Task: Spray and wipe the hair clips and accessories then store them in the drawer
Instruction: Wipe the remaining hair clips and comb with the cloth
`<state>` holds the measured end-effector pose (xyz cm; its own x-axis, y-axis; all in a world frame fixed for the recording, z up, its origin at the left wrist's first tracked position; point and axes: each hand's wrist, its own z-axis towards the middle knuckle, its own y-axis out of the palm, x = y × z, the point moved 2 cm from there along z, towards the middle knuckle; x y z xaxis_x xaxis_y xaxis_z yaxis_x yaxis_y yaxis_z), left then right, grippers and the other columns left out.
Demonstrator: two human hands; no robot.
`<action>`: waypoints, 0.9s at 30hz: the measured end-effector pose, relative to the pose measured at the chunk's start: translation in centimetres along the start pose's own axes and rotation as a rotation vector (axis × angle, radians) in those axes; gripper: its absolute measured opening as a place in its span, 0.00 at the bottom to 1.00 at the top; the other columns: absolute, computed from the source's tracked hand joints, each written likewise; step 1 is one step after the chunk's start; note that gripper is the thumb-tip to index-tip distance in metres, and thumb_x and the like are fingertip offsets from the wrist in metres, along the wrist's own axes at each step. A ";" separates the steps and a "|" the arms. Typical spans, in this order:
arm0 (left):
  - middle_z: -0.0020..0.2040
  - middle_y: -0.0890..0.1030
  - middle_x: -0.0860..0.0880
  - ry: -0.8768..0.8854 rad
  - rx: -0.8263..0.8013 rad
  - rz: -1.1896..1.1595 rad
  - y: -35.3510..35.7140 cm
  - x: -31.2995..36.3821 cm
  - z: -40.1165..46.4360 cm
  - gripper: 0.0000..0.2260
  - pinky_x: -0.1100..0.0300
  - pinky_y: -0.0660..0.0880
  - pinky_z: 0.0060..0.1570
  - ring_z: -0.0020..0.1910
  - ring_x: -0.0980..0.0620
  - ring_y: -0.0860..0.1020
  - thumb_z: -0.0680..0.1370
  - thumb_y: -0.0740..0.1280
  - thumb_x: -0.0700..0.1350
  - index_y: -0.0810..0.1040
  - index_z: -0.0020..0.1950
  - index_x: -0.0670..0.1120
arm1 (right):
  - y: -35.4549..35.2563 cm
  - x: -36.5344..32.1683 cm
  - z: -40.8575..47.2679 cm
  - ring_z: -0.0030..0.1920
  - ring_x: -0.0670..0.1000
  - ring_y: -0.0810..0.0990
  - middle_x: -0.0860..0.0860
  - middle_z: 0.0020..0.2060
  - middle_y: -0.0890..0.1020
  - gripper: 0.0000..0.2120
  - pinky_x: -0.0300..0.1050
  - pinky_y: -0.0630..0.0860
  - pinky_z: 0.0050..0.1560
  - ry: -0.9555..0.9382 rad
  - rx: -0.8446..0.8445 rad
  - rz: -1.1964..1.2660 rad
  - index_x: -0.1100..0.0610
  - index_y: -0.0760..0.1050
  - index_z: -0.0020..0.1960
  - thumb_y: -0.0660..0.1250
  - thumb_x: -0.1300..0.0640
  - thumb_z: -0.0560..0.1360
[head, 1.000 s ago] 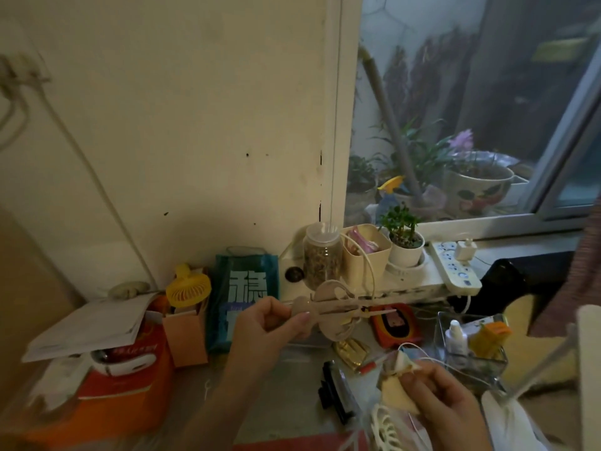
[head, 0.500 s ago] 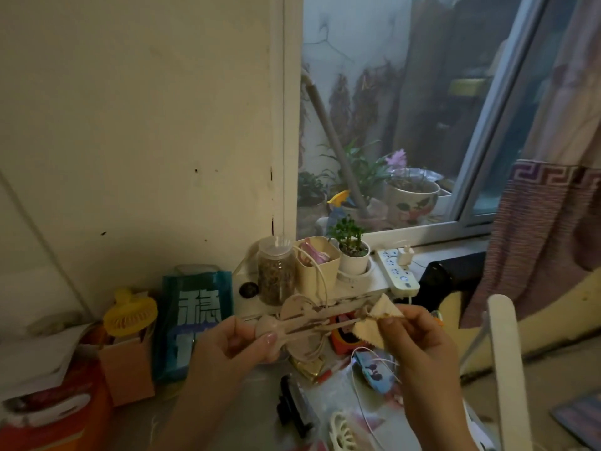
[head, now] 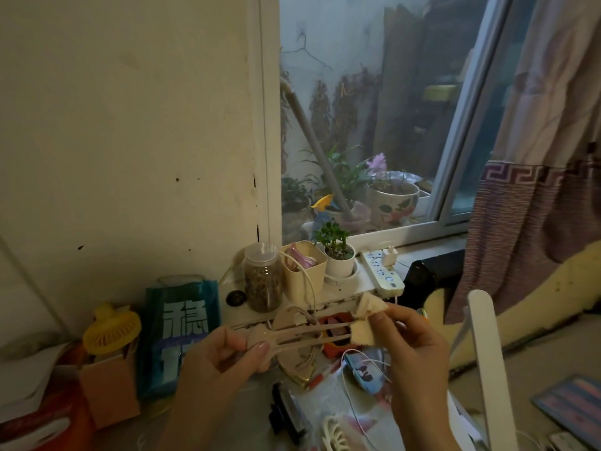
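Note:
My left hand point(head: 224, 353) pinches the wide end of a long beige hair clip point(head: 305, 335) whose two thin prongs point right. My right hand point(head: 406, 340) pinches a small folded beige cloth point(head: 367, 320) around the far tips of the prongs. Both are held up over the cluttered table. Below them on the table lie a black claw clip point(head: 286, 415) and a cream claw clip point(head: 335, 436) at the bottom edge.
Behind stand a jar point(head: 261, 278), a beige cup point(head: 304, 271), a potted plant point(head: 338, 258) and a power strip point(head: 383, 276) on a white shelf. A teal bag point(head: 179, 336), yellow fan point(head: 112, 330) and orange boxes sit left. A white chair back point(head: 487, 369) rises right.
My right hand rose from the table with the cloth and brought it onto the clip's prong tips. The view swung right, showing more window and curtain.

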<state>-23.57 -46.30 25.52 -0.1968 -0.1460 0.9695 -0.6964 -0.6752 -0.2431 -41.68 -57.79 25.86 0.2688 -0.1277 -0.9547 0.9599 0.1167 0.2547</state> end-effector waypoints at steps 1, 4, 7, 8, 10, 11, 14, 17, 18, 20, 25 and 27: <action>0.35 0.84 0.44 0.004 0.000 0.002 -0.1 0.0 0.0 0.07 0.56 0.78 0.41 0.37 0.48 0.82 0.70 0.72 0.37 0.76 0.36 0.38 | -0.1 0.0 0.1 0.32 0.49 0.81 0.54 0.32 0.83 0.07 0.37 0.76 0.28 0.011 -0.023 -0.010 0.59 0.81 0.39 0.68 0.68 0.71; 0.35 0.84 0.45 0.006 0.007 0.010 -0.2 -0.1 0.1 0.06 0.57 0.77 0.39 0.37 0.50 0.82 0.70 0.72 0.37 0.76 0.37 0.37 | 0.2 0.2 -0.2 0.34 0.54 0.81 0.56 0.32 0.83 0.10 0.46 0.79 0.34 0.042 -0.115 -0.061 0.56 0.83 0.35 0.69 0.67 0.70; 0.36 0.84 0.43 0.002 0.021 0.012 0.0 -0.2 0.2 0.07 0.51 0.78 0.43 0.40 0.45 0.82 0.71 0.72 0.37 0.76 0.37 0.37 | 0.6 0.4 -0.6 0.34 0.54 0.82 0.56 0.32 0.84 0.11 0.45 0.79 0.36 0.079 -0.163 -0.070 0.54 0.83 0.34 0.69 0.68 0.69; 0.36 0.84 0.43 -0.002 0.025 0.010 0.0 -0.1 0.2 0.07 0.51 0.78 0.44 0.40 0.45 0.82 0.71 0.72 0.37 0.76 0.36 0.37 | 0.7 0.4 -0.7 0.35 0.54 0.82 0.56 0.32 0.84 0.10 0.42 0.80 0.35 0.100 -0.169 -0.059 0.56 0.83 0.35 0.69 0.68 0.69; 0.36 0.84 0.43 -0.006 0.026 0.006 0.0 -0.2 0.2 0.07 0.52 0.78 0.43 0.40 0.45 0.82 0.71 0.72 0.37 0.76 0.36 0.36 | 0.8 0.4 -0.9 0.35 0.53 0.83 0.57 0.33 0.84 0.08 0.37 0.79 0.34 0.137 -0.192 -0.033 0.59 0.83 0.40 0.69 0.70 0.69; 0.36 0.84 0.43 -0.008 0.020 0.004 0.0 -0.2 0.2 0.07 0.53 0.78 0.42 0.39 0.46 0.82 0.70 0.72 0.37 0.76 0.36 0.36 | 0.8 0.3 -1.0 0.36 0.53 0.84 0.57 0.34 0.85 0.08 0.37 0.79 0.35 0.143 -0.207 -0.034 0.59 0.83 0.41 0.69 0.70 0.68; 0.35 0.84 0.44 -0.021 -0.024 -0.016 0.0 -0.2 0.0 0.05 0.58 0.77 0.39 0.36 0.49 0.82 0.70 0.72 0.36 0.78 0.36 0.38 | 0.9 0.2 -1.2 0.36 0.52 0.84 0.54 0.35 0.85 0.11 0.36 0.78 0.34 0.140 -0.229 -0.072 0.55 0.83 0.41 0.71 0.70 0.67; 0.34 0.84 0.46 -0.041 -0.087 -0.053 0.0 -0.1 -0.2 0.05 0.59 0.76 0.40 0.35 0.52 0.82 0.69 0.73 0.36 0.78 0.36 0.39 | 0.8 0.1 -1.1 0.34 0.50 0.84 0.54 0.34 0.85 0.11 0.35 0.77 0.32 0.161 -0.248 -0.090 0.56 0.83 0.40 0.72 0.70 0.66; 0.35 0.85 0.46 -0.053 -0.106 -0.067 0.0 -0.1 -0.3 0.05 0.59 0.76 0.40 0.36 0.53 0.83 0.68 0.73 0.36 0.78 0.37 0.39 | 0.8 0.2 -1.1 0.34 0.51 0.84 0.55 0.34 0.85 0.10 0.36 0.77 0.32 0.170 -0.255 -0.095 0.56 0.83 0.40 0.72 0.70 0.66; 0.37 0.85 0.47 -0.070 -0.158 -0.089 -0.2 0.1 -0.2 0.03 0.59 0.77 0.41 0.38 0.52 0.83 0.68 0.73 0.36 0.79 0.39 0.40 | 0.6 0.2 -1.0 0.33 0.51 0.83 0.56 0.33 0.85 0.09 0.35 0.76 0.31 0.186 -0.252 -0.090 0.58 0.83 0.40 0.72 0.71 0.66; 0.44 0.85 0.56 -0.073 -0.286 -0.177 -0.1 0.5 -0.4 0.11 0.69 0.77 0.36 0.44 0.58 0.83 0.69 0.69 0.38 0.80 0.49 0.48 | 0.2 -0.1 -0.7 0.31 0.48 0.82 0.55 0.31 0.84 0.09 0.35 0.78 0.31 0.184 -0.252 -0.053 0.58 0.82 0.39 0.69 0.71 0.68; 0.47 0.85 0.56 -0.090 -0.311 -0.206 -0.1 0.2 -0.5 0.13 0.65 0.78 0.40 0.47 0.58 0.82 0.67 0.72 0.42 0.80 0.51 0.51 | 0.2 -0.2 -0.8 0.30 0.48 0.82 0.55 0.31 0.84 0.10 0.36 0.78 0.31 0.181 -0.267 -0.047 0.58 0.81 0.38 0.67 0.71 0.69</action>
<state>-23.91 -45.94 25.70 0.0203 -0.1021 0.9946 -0.8937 -0.4478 -0.0277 -41.59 -56.99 26.00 0.1828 0.0357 -0.9825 0.9099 0.3724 0.1828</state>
